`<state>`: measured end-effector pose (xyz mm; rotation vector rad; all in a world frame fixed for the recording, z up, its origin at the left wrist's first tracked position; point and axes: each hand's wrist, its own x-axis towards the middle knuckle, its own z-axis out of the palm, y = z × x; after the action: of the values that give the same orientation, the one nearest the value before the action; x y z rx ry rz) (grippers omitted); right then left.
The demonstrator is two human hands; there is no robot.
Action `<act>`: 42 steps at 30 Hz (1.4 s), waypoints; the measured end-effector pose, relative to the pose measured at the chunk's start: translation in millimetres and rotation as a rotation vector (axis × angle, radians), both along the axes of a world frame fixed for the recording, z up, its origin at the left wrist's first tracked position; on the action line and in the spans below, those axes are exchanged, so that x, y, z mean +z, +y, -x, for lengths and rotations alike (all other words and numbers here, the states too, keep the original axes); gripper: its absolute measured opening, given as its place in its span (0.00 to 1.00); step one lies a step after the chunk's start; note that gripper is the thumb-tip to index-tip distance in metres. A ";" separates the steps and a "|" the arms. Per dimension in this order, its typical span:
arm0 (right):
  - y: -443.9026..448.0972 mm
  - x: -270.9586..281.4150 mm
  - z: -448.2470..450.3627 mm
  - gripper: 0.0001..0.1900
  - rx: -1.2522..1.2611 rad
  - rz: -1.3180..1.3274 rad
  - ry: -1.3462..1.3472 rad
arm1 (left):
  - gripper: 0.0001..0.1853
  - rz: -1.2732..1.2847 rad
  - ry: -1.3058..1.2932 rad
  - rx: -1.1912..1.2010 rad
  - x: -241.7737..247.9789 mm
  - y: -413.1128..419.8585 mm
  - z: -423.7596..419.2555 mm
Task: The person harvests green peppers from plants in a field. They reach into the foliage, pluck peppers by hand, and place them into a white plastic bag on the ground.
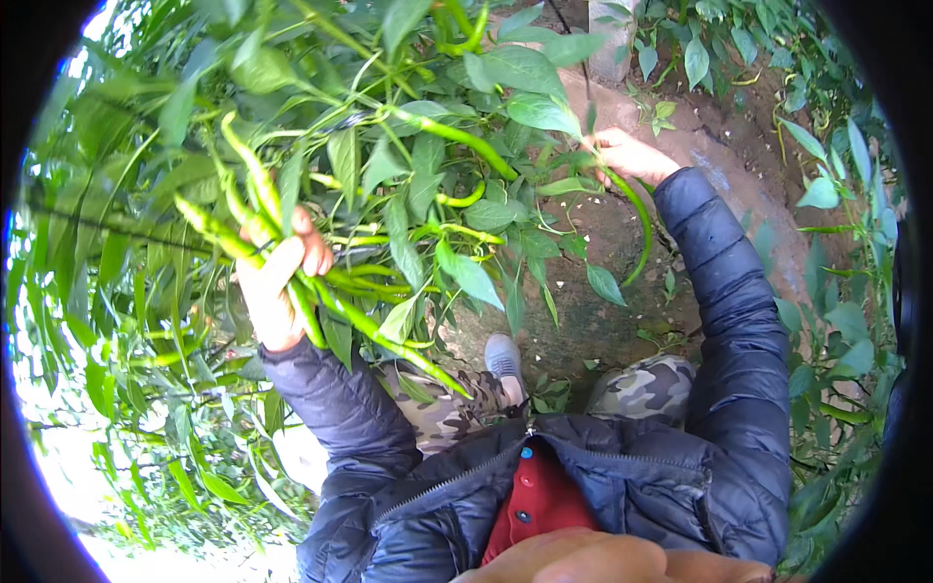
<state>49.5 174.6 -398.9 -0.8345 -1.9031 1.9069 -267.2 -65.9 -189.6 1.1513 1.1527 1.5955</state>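
My left hand (280, 280) is closed around a bunch of long green chili peppers (364, 321), whose ends stick out on both sides of the fist. My right hand (630, 157) is at the edge of the pepper plant (466, 153), its fingertips pinched at the stalk end of a curved green chili pepper (643, 226). That pepper hangs down below the fingers. Leaves partly cover the fingertips, so whether its stalk is still joined to the plant cannot be told. Between my hands another green chili pepper (466, 146) hangs among the leaves.
More pepper plants (845, 335) line the right side. Bare soil (619, 248) runs between the rows, and a concrete post (611, 40) rises at the top. A dark cord (124, 229) crosses the foliage at left. My shoe (503, 355) is on the ground below.
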 end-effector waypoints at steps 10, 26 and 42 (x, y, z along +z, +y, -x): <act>-20.8 39.6 -10.6 0.10 -0.050 -1.100 -1.056 | 0.16 -0.003 -0.081 -0.095 -10.0 2.8 8.5; -174.4 244.7 208.3 0.20 -0.456 -0.614 0.475 | 0.25 -0.230 -0.378 -0.251 -19.0 9.9 4.0; -141.5 47.3 68.7 0.10 -1.272 -0.302 0.482 | 0.28 -0.171 -0.144 -0.216 -23.8 -2.5 14.8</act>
<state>-19.2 33.0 -351.6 -0.9877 -0.8841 0.8687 -282.0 -68.3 -213.4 1.2041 0.7835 1.6027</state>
